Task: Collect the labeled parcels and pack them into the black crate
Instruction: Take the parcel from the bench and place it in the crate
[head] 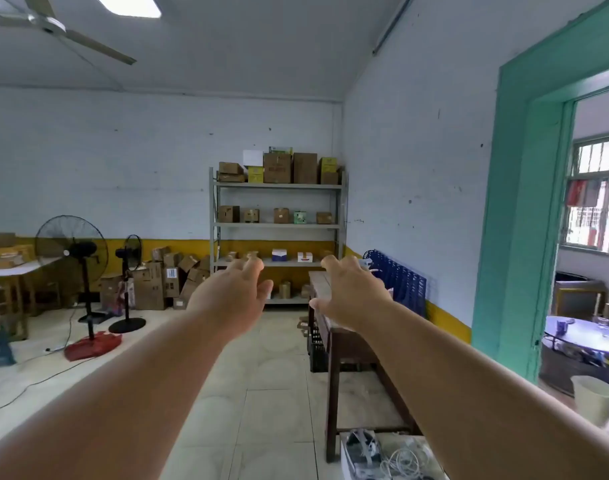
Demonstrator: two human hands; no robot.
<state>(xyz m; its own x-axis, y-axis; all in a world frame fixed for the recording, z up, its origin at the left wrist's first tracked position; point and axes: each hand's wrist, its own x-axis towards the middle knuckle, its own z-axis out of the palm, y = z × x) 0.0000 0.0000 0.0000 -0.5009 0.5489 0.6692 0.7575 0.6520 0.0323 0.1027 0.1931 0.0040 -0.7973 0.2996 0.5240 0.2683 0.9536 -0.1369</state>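
Head view: left hand (pixel 232 299) and right hand (pixel 349 294) outstretched (fingers loose, nothing held), shelved parcels (pixel 278 216) far beyond.

Head-worn view faces forward across the room; shelf (pixel 277 233) far off.

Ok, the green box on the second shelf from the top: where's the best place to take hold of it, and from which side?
Probably from the front, one hand on each side face. The green box stands upright on the metal shelf rack with open gaps to the cartons on both sides and room above. Both the left hand and right hand are open, empty and short of the rack.
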